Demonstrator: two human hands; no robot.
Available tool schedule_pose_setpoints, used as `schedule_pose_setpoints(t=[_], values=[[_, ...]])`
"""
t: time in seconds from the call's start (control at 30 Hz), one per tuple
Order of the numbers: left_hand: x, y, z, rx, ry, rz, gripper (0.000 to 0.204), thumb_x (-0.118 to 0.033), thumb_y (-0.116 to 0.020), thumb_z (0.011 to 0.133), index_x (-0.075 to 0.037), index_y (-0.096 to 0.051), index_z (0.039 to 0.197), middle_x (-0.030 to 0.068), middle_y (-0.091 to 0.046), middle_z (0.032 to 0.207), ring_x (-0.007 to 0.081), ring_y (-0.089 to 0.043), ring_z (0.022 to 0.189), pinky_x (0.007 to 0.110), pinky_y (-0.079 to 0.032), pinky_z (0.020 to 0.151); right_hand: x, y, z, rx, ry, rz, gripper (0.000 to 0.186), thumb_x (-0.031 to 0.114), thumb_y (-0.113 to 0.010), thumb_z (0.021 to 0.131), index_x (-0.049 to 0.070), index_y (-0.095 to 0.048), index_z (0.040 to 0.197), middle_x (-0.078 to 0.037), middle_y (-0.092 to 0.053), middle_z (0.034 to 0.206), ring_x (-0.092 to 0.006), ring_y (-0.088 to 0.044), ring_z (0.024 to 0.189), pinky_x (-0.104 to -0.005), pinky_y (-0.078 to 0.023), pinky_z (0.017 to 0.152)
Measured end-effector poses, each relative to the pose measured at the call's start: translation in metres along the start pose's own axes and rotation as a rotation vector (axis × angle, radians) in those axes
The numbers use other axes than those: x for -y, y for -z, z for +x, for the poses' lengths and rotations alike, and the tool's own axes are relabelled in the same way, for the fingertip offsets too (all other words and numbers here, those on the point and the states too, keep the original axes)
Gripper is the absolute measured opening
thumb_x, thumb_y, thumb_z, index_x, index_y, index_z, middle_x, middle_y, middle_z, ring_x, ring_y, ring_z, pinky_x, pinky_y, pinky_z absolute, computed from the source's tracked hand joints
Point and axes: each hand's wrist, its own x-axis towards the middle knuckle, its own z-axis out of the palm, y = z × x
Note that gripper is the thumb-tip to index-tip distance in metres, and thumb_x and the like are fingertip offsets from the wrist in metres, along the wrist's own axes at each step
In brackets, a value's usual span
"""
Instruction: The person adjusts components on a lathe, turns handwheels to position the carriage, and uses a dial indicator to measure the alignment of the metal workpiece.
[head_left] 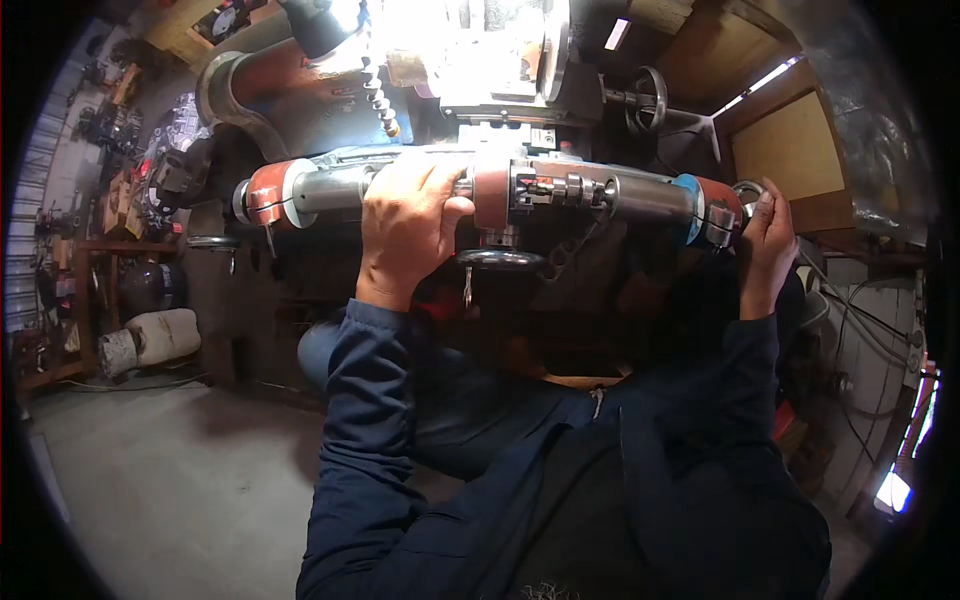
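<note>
A long machine table with polished metal cylinders spans the space in front of me. My left hand (408, 220) is closed over the left metal cylinder (338, 190), its thumb beside a red middle block (491, 195). To the right of that block lies a toothed metal shaft (560, 189), then the right metal cylinder (652, 198). At the far right, my right hand (768, 240) curls its fingers around a round metal rim (746, 189) beside the red end clamp (717, 199). Part of that rim is hidden by the fingers.
Below the middle block hangs a handwheel (500, 259) with a crank handle. Another handwheel (212, 242) sits left, and a third (650, 98) stands upper right. A segmented coolant hose (379, 98) hangs above. A white container (163, 337) lies on the left.
</note>
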Motion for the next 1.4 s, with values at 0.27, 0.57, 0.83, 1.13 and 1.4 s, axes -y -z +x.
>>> schedule_pose_setpoints(t=[0.27,0.57,0.83,1.13,1.4], values=[[0.0,-0.001,-0.001,-0.026,-0.002,-0.033,0.032,-0.032,-0.062,0.093,-0.005,-0.067,0.111,0.0144,-0.069,0.104,0.0358,-0.065,0.096,0.044,-0.05,0.086,-0.014,-0.002,0.01,0.058,0.063,-0.045,0.033,0.024,-0.048,0.105,0.002,-0.067,0.12,-0.022,-0.071,0.109,-0.0376,-0.07,0.099,-0.0417,-0.056,0.084],[0.024,0.034,-0.027,-0.651,0.054,0.267,0.045,-0.035,-0.037,0.106,0.001,-0.064,0.109,0.0162,-0.067,0.108,0.0337,-0.062,0.104,0.047,-0.045,0.097,-0.019,-0.005,0.011,0.066,0.055,-0.063,0.035,0.03,-0.047,0.106,0.006,-0.068,0.12,-0.019,-0.072,0.108,-0.0341,-0.071,0.1,-0.0404,-0.055,0.085],[0.04,0.037,-0.035,-0.998,0.182,0.132,0.04,-0.026,-0.035,0.107,0.002,-0.062,0.1,0.0156,-0.063,0.101,0.0282,-0.06,0.098,0.039,-0.048,0.092,0.017,0.014,0.002,0.133,-0.133,0.038,0.042,0.026,-0.048,0.105,-0.004,-0.054,0.134,-0.024,-0.061,0.131,-0.0383,-0.062,0.118,-0.0442,-0.048,0.097],[0.016,0.035,-0.021,-0.344,0.093,0.028,0.025,-0.005,-0.064,0.076,-0.002,-0.067,0.101,0.0164,-0.067,0.096,0.0367,-0.065,0.088,0.044,-0.053,0.083,0.136,-0.01,-0.03,0.481,0.707,0.291,0.046,0.016,-0.072,0.087,0.0,-0.057,0.128,-0.02,-0.061,0.123,-0.0366,-0.056,0.12,-0.045,-0.043,0.104],[-0.003,0.039,0.023,0.274,0.174,0.101,0.037,-0.014,-0.07,0.066,-0.006,-0.072,0.102,0.0163,-0.071,0.085,0.0355,-0.068,0.082,0.044,-0.054,0.077,0.171,-0.063,-0.038,0.626,0.878,0.158,0.066,0.009,-0.081,0.066,-0.004,-0.054,0.126,-0.023,-0.06,0.117,-0.037,-0.058,0.113,-0.0433,-0.048,0.099]])
